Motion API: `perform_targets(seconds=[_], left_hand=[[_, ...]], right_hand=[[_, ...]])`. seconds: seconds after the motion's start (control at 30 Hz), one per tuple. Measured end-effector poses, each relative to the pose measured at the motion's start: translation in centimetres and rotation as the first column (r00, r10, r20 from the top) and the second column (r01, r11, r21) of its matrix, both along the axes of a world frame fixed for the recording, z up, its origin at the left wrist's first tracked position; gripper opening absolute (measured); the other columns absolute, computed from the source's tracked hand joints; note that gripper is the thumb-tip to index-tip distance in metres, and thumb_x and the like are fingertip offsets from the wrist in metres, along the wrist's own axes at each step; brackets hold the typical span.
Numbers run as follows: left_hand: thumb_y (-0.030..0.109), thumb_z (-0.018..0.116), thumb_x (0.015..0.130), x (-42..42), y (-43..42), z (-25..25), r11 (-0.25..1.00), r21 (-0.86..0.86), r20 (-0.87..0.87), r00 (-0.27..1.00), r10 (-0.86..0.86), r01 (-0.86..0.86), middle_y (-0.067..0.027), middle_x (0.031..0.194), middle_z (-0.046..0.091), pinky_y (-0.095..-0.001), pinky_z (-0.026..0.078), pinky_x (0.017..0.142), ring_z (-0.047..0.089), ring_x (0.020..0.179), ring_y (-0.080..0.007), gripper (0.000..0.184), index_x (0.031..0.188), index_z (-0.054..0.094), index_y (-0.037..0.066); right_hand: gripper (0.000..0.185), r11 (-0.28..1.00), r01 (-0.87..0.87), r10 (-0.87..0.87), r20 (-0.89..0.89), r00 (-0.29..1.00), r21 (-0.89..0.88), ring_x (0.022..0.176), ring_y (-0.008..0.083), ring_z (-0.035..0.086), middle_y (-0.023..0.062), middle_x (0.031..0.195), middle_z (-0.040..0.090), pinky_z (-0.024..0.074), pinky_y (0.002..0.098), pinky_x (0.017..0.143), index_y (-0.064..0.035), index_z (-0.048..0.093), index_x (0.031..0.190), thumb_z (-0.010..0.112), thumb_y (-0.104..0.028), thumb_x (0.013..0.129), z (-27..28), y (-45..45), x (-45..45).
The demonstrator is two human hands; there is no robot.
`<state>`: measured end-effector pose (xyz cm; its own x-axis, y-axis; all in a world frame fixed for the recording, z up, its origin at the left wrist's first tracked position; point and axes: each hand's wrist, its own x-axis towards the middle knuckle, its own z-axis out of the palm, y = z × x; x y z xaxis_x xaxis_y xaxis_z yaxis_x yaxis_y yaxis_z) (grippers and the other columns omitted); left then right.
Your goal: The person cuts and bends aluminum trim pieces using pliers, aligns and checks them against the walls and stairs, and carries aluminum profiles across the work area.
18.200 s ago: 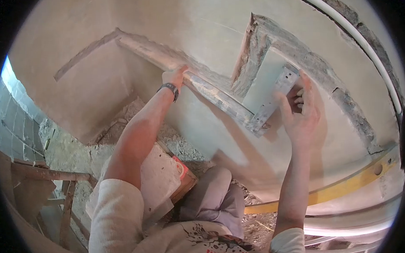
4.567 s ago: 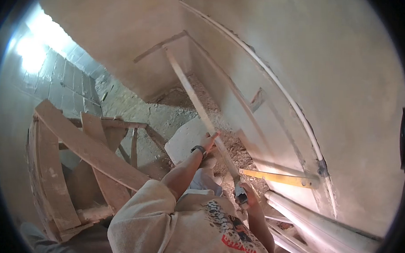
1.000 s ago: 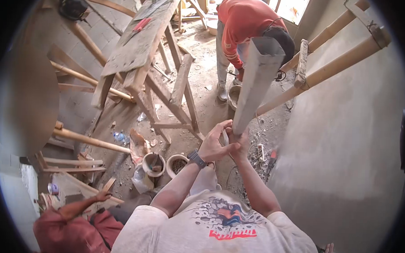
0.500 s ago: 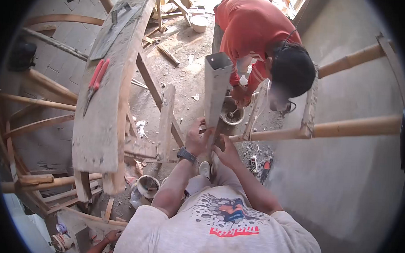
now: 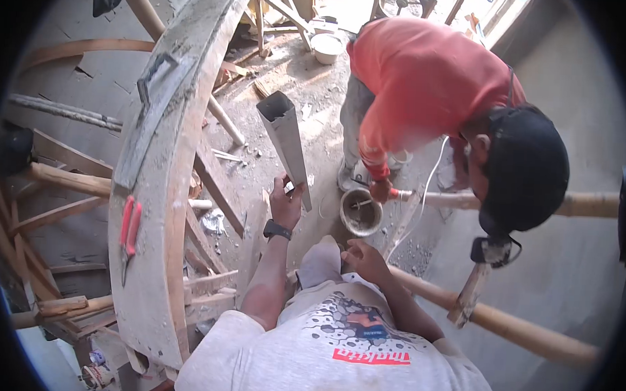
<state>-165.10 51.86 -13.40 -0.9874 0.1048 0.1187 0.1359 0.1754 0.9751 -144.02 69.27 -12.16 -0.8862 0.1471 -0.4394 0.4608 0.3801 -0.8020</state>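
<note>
My left hand [image 5: 286,203], with a dark watch on the wrist, grips the lower part of a grey hollow metal profile [image 5: 286,136]. The profile stands tilted, its open square end up and to the left. Close to my body, above the shirt and beside my raised knee, is my right hand [image 5: 366,261]. Its fingers are curled, and what they hold, if anything, is too small to make out. The profile is apart from my right hand.
A co-worker in a red top [image 5: 434,82] bends over a bucket [image 5: 361,212]. On the left, a plank [image 5: 152,259] bears red-handled snips [image 5: 129,234] and a float [image 5: 150,114]. Bamboo poles [image 5: 522,330] cross at the right. A white basin [image 5: 326,48] stands farther back.
The metal profile has moved left in my left hand, and my right hand has come off it towards my body. The co-worker and bucket appear nearer; the plank fills more of the left side.
</note>
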Motion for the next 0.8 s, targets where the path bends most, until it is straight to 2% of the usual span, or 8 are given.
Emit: perform_targets(seconds=[0.23,0.33,0.37,0.47,0.53,0.6,0.7,0.8], left_hand=[[-0.002,0.07,0.085,-13.3,5.4,0.2,1.0,-0.001,-0.052,0.999,0.014,-0.014,-0.0131,0.109,0.068,-0.0333,0.059,0.081,0.065,0.104,-0.0204,0.037,0.119,0.054,0.002],[0.0,0.071,0.084,-22.2,9.0,-1.5,0.999,-0.009,-0.017,0.999,0.035,-0.035,-0.0152,0.111,0.067,-0.0352,0.06,0.08,0.066,0.105,-0.0242,0.041,0.121,0.054,0.003],[0.001,0.072,0.083,-22.7,9.3,-1.8,0.999,-0.036,0.02,0.999,0.037,-0.036,-0.0163,0.112,0.067,-0.0361,0.061,0.079,0.066,0.106,-0.0261,0.042,0.121,0.055,0.003],[0.002,0.074,0.083,-29.2,12.0,-2.5,0.999,-0.05,0.008,1.0,0.006,-0.006,-0.0123,0.113,0.069,-0.035,0.059,0.082,0.066,0.108,-0.022,0.04,0.118,0.055,0.004],[0.003,0.075,0.082,-34.0,13.9,-2.3,0.995,-0.081,0.012,0.999,-0.053,0.054,-0.0128,0.114,0.068,-0.0364,0.058,0.084,0.065,0.11,-0.0225,0.045,0.122,0.056,0.005],[0.004,0.075,0.082,-37.6,15.7,-1.6,0.984,-0.11,0.022,0.99,-0.14,0.141,-0.013,0.114,0.068,-0.0362,0.058,0.086,0.065,0.11,-0.0219,0.047,0.124,0.055,0.005],[0.005,0.074,0.083,-44.5,19.0,-0.7,0.973,-0.049,0.057,0.973,-0.224,0.227,-0.0116,0.117,0.067,-0.0361,0.057,0.088,0.065,0.11,-0.0214,0.049,0.129,0.054,0.005],[0.007,0.073,0.085,-50.2,21.6,1.7,0.96,-0.002,0.019,0.96,-0.28,0.281,-0.0098,0.119,0.066,-0.0352,0.056,0.088,0.064,0.11,-0.0209,0.053,0.133,0.053,0.006]], right_hand=[[0.052,0.978,0.131,-0.137,-0.023,0.99,-0.162,0.09,0.0213,0.069,0.0143,0.1,0.07,0.0529,0.0326,0.081,0.0026,0.055,0.126,0.07,-0.031,0.09,-0.8,5.3,-11.1],[0.051,0.992,0.09,-0.098,-0.092,0.991,-0.085,0.089,0.0196,0.069,0.0147,0.1,0.07,0.0529,0.0318,0.081,0.0034,0.055,0.127,0.069,-0.029,0.09,-1.2,8.7,-21.8],[0.05,0.987,0.104,-0.115,-0.084,0.99,-0.123,0.091,0.0204,0.069,0.016,0.102,0.07,0.0528,0.0314,0.082,0.0037,0.055,0.126,0.068,-0.029,0.091,-0.7,8.9,-22.9],[0.05,0.983,0.094,-0.111,-0.106,0.988,-0.155,0.094,0.0228,0.069,0.0175,0.104,0.07,0.053,0.0326,0.083,0.0039,0.055,0.126,0.067,-0.029,0.091,0.6,10.2,-31.7],[0.051,0.999,0.045,-0.044,-0.163,0.986,0.006,0.096,0.0279,0.07,0.0214,0.103,0.07,0.0534,0.0353,0.084,0.0021,0.054,0.128,0.068,-0.029,0.09,2.1,11.6,-38.3],[0.057,0.988,0.114,-0.133,-0.193,0.972,-0.106,0.098,0.029,0.069,0.0227,0.11,0.067,0.0529,0.0368,0.086,0.0009,0.049,0.134,0.069,-0.027,0.089,3.8,12.6,-44.0],[0.06,0.957,0.261,-0.288,-0.339,0.896,-0.122,0.103,0.026,0.066,0.0198,0.116,0.064,0.0526,0.0368,0.088,-0.0005,0.043,0.139,0.07,-0.022,0.09,6.2,14.6,-53.4],[0.061,0.967,0.252,-0.242,-0.411,0.879,-0.031,0.112,0.0272,0.062,0.0208,0.121,0.061,0.0516,0.0384,0.091,-0.0022,0.041,0.141,0.068,-0.016,0.088,5.3,17.5,-60.5]])
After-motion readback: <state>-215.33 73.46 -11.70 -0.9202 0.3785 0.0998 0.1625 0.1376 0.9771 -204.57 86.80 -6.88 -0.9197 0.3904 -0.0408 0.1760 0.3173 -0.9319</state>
